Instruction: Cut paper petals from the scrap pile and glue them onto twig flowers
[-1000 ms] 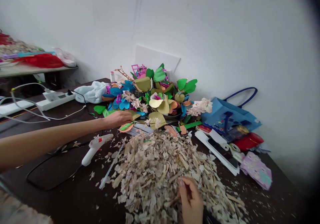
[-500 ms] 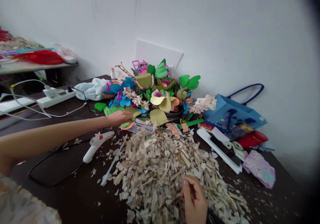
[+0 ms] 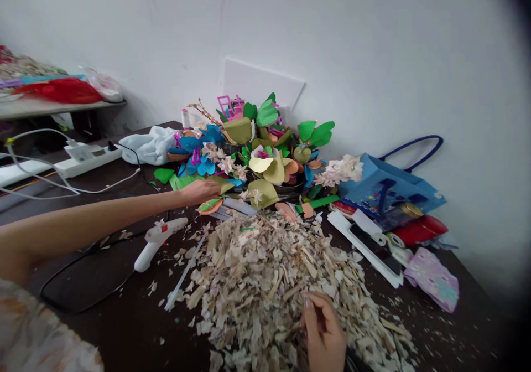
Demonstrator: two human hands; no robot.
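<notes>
My left hand (image 3: 202,192) reaches over the far left side of the pile, fingers closed. A sprig of small pale flowers (image 3: 257,196) extends to the right from its fingertips, in front of an olive paper petal (image 3: 264,186). At the near edge, my right hand (image 3: 326,327) rests over a large heap of dry beige petal scraps (image 3: 257,261), thumb and fingers pinched together. What lies between those fingertips is too small to make out. Behind the heap stands a mass of colourful paper flowers and leaves (image 3: 269,159).
A white glue gun (image 3: 154,244) lies left of the heap, its black cord looping on the dark table. Beside it is a clear glue stick (image 3: 185,275). A power strip (image 3: 87,161) sits far left. At right are a blue bag (image 3: 365,184), a phone (image 3: 377,250) and a purple floral pouch (image 3: 433,278).
The pale flower sprig has lifted from the back edge of the heap to in front of the olive petal, with my left hand shifting slightly. My right hand stays nearly still.
</notes>
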